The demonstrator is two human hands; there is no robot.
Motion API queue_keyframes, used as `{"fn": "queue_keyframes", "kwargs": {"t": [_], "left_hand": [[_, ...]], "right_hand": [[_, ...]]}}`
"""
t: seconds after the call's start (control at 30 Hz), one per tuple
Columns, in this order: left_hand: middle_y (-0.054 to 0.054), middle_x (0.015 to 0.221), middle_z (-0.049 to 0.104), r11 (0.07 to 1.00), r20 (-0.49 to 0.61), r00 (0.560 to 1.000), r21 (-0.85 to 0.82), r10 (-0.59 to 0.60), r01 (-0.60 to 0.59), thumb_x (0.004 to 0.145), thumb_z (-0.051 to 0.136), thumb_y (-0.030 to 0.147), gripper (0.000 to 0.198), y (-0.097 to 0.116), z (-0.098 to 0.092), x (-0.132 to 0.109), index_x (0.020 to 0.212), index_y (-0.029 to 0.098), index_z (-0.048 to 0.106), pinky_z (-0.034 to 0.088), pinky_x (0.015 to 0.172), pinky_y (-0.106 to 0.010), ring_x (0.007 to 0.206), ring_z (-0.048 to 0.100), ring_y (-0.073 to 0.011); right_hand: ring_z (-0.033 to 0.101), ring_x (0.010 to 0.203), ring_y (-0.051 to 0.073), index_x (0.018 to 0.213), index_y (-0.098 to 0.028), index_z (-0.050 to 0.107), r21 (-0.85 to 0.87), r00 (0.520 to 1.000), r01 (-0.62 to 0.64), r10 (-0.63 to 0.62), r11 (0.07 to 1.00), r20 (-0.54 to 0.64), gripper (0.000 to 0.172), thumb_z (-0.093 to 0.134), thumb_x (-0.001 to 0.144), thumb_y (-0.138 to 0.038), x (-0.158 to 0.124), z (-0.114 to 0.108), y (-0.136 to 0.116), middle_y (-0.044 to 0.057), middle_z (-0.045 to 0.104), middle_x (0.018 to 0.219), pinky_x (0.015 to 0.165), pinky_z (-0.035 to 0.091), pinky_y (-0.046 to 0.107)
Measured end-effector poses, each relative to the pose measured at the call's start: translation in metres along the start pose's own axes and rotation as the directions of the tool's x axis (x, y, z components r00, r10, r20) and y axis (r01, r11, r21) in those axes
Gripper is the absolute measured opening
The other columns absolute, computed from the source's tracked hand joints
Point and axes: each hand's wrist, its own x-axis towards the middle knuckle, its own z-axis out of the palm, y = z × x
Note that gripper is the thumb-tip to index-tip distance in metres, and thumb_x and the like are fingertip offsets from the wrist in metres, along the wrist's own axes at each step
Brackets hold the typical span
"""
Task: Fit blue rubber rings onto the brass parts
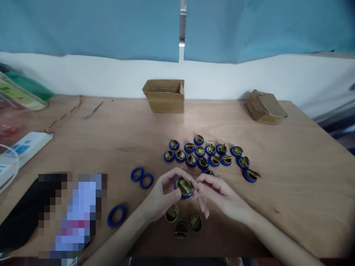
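Fingers (177, 173) of the left hand (162, 195) curl narrowly around a ringed disc (184, 187), thumb below and fingertips over its far edge. The right hand (222, 197) meets it from the other side, thumb and forefinger pinched on the rim, its other fingers hanging loose. The disc sits between the two hands, lifted off the pale wooden table (111, 144). It is a shallow round brass-coloured cup with a dull metal sheen, wrapped by a smooth blue band. Its open face tilts up toward the camera. Being round, it has no long axis of its own, though a flat tab inside runs roughly left to right.

Just below the fingers, nearer the person, three bare brass cups (172, 213) lie close together. Left of the fingers are two loose blue rings (141, 177) touching each other, and a third ring (110, 217) lies lower left, apart. Just beyond the fingers and spreading right is a cluster of banded cups (203, 155), all face up, tabs at mixed angles.

Well beyond the fingers, at the table's far edge, stands an open cardboard box (165, 98) with its flaps up. Its inside is in shadow, and what it holds cannot be told. Far to the right lies a crumpled, closed cardboard packet (265, 108). Far to the left are thin metal tweezers (93, 110), a twisted red-and-yellow wire (63, 116) and a white power strip (26, 147).
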Motion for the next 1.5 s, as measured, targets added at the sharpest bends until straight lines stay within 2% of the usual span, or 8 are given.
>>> {"fn": "queue_keyframes", "kwargs": {"t": [0.13,0.23,0.43,0.6,0.7,0.83,1.0,1.5], "left_hand": [[-0.006,0.099,0.073,0.994,-0.038,0.999,0.105,0.027,-0.023,0.083,0.081,0.039,0.03,-0.002,-0.004,0.0,0.103,0.018,0.071,0.053,0.084,-0.024,0.092,0.069,-0.0161],[-0.007,0.103,0.074,0.986,-0.001,0.998,0.158,0.062,-0.061,0.081,0.083,0.038,0.034,-0.001,-0.005,-0.001,0.105,0.019,0.069,0.052,0.086,-0.027,0.095,0.069,-0.0178],[-0.006,0.11,0.078,0.963,-0.046,0.993,0.253,0.108,-0.093,0.065,0.094,0.018,0.05,0.002,-0.002,-0.003,0.107,0.022,0.068,0.053,0.085,-0.024,0.101,0.072,-0.0186],[-0.006,0.114,0.079,0.936,-0.135,0.987,0.351,0.091,-0.038,0.061,0.095,0.012,0.057,-0.001,-0.001,-0.003,0.109,0.023,0.067,0.054,0.095,-0.027,0.113,0.072,-0.022],[-0.008,0.121,0.077,0.856,-0.163,0.975,0.515,0.15,-0.045,0.064,0.093,0.013,0.056,-0.006,0.0,-0.005,0.113,0.023,0.067,0.054,0.1,-0.031,0.118,0.07,-0.0237],[-0.007,0.128,0.074,0.645,-0.108,0.939,0.752,0.327,-0.138,0.071,0.09,0.016,0.061,-0.013,0.001,-0.009,0.125,0.025,0.064,0.054,0.105,-0.032,0.118,0.071,-0.0228],[-0.006,0.125,0.076,0.529,-0.052,0.915,0.828,0.4,-0.184,0.07,0.091,0.02,0.065,-0.017,-0.001,-0.011,0.128,0.026,0.064,0.058,0.101,-0.031,0.113,0.074,-0.0228],[-0.005,0.12,0.078,0.553,-0.082,0.925,0.819,0.372,-0.15,0.069,0.091,0.021,0.061,-0.021,-0.001,-0.013,0.125,0.028,0.066,0.059,0.097,-0.033,0.108,0.075,-0.0243]], "right_hand": [[0.072,0.06,0.011,0.098,-0.016,0.058,0.1,0.998,-0.046,0.041,0.994,0.054,0.034,0.062,0.098,-0.05,0.004,-0.002,0.008,0.005,0.076,0.08,0.059,0.056,0.023],[0.072,0.062,0.012,0.094,-0.016,0.058,0.095,0.997,-0.054,0.048,0.994,0.061,0.035,0.066,0.095,-0.05,0.005,-0.008,0.008,0.004,0.075,0.078,0.062,0.058,0.025],[0.047,0.043,0.007,0.087,-0.019,0.053,-0.087,0.996,0.075,-0.079,0.993,-0.035,0.036,0.06,0.099,-0.052,0.0,-0.02,-0.005,-0.007,0.058,0.053,0.05,0.037,0.021],[0.03,0.041,0.006,0.087,-0.02,0.049,-0.112,0.987,0.128,-0.138,0.985,-0.086,0.037,0.051,0.103,-0.053,-0.003,-0.014,-0.005,-0.011,0.044,0.052,0.047,0.023,0.023],[0.033,0.041,0.006,0.086,-0.021,0.047,-0.106,0.991,0.121,-0.126,0.987,-0.038,0.037,0.048,0.104,-0.053,-0.002,-0.007,-0.002,-0.011,0.046,0.054,0.048,0.025,0.023],[0.039,0.045,0.008,0.086,-0.021,0.046,-0.136,0.989,0.145,-0.146,0.98,0.002,0.038,0.045,0.105,-0.054,0.0,-0.004,0.002,-0.009,0.05,0.054,0.055,0.033,0.024],[0.045,0.049,0.009,0.085,-0.022,0.045,-0.129,0.987,0.162,-0.163,0.978,0.008,0.037,0.045,0.106,-0.053,0.003,-0.005,0.008,-0.007,0.054,0.057,0.061,0.038,0.026],[0.048,0.054,0.01,0.085,-0.021,0.05,-0.198,0.986,0.162,-0.165,0.967,0.004,0.039,0.046,0.104,-0.055,0.004,-0.006,0.01,-0.005,0.056,0.061,0.062,0.039,0.026]]}}
